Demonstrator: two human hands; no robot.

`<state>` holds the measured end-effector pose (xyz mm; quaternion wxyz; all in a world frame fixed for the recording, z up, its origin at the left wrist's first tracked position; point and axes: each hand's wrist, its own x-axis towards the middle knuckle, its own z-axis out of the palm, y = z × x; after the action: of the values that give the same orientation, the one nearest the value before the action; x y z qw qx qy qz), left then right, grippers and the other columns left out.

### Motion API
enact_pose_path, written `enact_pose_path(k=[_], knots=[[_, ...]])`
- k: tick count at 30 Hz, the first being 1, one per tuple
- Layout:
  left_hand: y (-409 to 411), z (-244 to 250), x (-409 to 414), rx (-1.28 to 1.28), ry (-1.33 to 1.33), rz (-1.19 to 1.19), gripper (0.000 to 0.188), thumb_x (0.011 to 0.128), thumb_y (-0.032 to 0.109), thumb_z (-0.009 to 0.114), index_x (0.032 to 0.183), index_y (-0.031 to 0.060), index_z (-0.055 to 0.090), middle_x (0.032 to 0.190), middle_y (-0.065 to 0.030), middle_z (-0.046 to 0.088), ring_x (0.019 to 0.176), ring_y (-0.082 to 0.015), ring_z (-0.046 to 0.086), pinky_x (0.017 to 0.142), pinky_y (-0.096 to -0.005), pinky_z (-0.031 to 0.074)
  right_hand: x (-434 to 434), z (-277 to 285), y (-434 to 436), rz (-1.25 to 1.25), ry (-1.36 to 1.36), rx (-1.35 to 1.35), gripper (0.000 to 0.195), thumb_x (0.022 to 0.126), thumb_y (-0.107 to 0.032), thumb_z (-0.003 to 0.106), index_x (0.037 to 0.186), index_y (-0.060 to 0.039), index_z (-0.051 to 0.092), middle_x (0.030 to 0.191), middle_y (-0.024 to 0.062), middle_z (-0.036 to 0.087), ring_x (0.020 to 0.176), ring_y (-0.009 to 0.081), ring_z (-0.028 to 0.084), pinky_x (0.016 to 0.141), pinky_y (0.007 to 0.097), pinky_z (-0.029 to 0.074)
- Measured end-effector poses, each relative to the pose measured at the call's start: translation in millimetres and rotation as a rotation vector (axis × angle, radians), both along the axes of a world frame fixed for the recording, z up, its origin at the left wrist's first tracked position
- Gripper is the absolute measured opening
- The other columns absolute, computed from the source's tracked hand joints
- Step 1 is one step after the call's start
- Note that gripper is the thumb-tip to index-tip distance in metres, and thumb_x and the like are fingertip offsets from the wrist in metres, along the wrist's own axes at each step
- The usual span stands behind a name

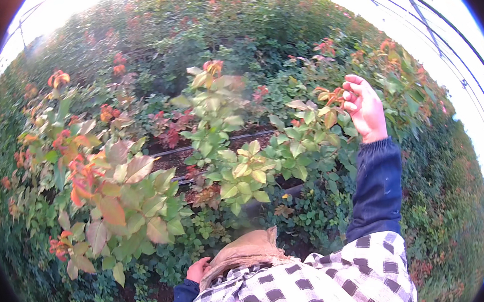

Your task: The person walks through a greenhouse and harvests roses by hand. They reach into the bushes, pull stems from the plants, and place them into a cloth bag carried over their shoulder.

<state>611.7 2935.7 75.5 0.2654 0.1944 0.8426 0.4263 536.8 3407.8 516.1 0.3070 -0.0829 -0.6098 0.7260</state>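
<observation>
My right hand (364,108) is raised at the right with its fingers curled. Its fingertips meet the orange-red young leaves (330,95) at the tip of a rose shoot; whether they pinch it I cannot tell. Green leaves (295,144) of that shoot spread to the left and below. Low down, my left hand (198,270) is beside a tan cloth bag or apron (250,247) at my waist. Part of that hand is hidden behind the cloth, so its grip does not show. A tall leafy rose stem (212,110) stands in the middle, before me.
A large clump of rose shoots (120,196) with reddish and green leaves leans close at left. Dark pipes or hoses (240,137) run across the soil between the plants. Behind rises a dense rose row (213,24). Curved greenhouse frame bars (419,10) arch at upper right.
</observation>
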Motion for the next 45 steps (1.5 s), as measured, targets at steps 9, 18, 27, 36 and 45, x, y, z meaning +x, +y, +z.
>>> enact_pose_path(k=[9,18,27,36,45], knots=[[5,2,-23,-0.050,0.016,-0.078,0.038,0.073,0.016,0.060,0.110,0.0094,0.057,0.084,-0.0092,0.064,0.074,-0.0224,0.063,0.070,-0.0321,0.050,-9,-7,33,-0.232,-0.386,0.712,0.017,0.081,-0.018,0.063,0.088,-0.0017,0.063,0.077,-0.0011,0.062,0.066,0.0050,0.051,0.061,0.0220,0.042],[2,14,-13,-0.047,-0.010,-0.055,0.038,0.076,0.018,0.060,0.112,0.0092,0.056,0.085,-0.0100,0.063,0.074,-0.0225,0.062,0.069,-0.0321,0.050,10,-17,49,-0.052,-0.186,0.164,0.010,0.086,-0.015,0.052,0.081,-0.0058,0.053,0.068,-0.0023,0.043,0.055,0.0042,0.038,0.041,0.0174,0.027],[15,30,9,0.045,-0.181,-0.094,0.045,0.078,0.030,0.063,0.117,0.0096,0.054,0.096,-0.0118,0.060,0.081,-0.0209,0.061,0.075,-0.0308,0.049,33,-68,-104,0.585,-0.329,-0.461,0.014,0.087,-0.013,0.049,0.098,-0.0055,0.051,0.078,0.0054,0.053,0.062,0.0106,0.049,0.043,0.0157,0.035],[19,34,27,-0.036,-0.078,-0.072,0.043,0.076,0.030,0.062,0.115,0.0128,0.055,0.096,-0.0135,0.060,0.087,-0.0258,0.061,0.077,-0.0339,0.048,-16,-116,-115,0.373,-0.340,0.741,0.018,0.080,-0.014,0.063,0.093,-0.0022,0.058,0.070,-0.0031,0.051,0.062,0.0044,0.044,0.056,0.0207,0.037],[18,20,60,-0.143,0.171,-0.094,0.026,0.080,0.029,0.049,0.093,0.0108,0.063,0.089,-0.0143,0.064,0.083,-0.0346,0.061,0.072,-0.0423,0.049,40,-157,-190,1.102,-0.560,0.496,0.007,0.082,-0.010,0.059,0.080,-0.0042,0.058,0.073,-0.0003,0.054,0.067,0.0067,0.048,0.060,0.0197,0.040]])
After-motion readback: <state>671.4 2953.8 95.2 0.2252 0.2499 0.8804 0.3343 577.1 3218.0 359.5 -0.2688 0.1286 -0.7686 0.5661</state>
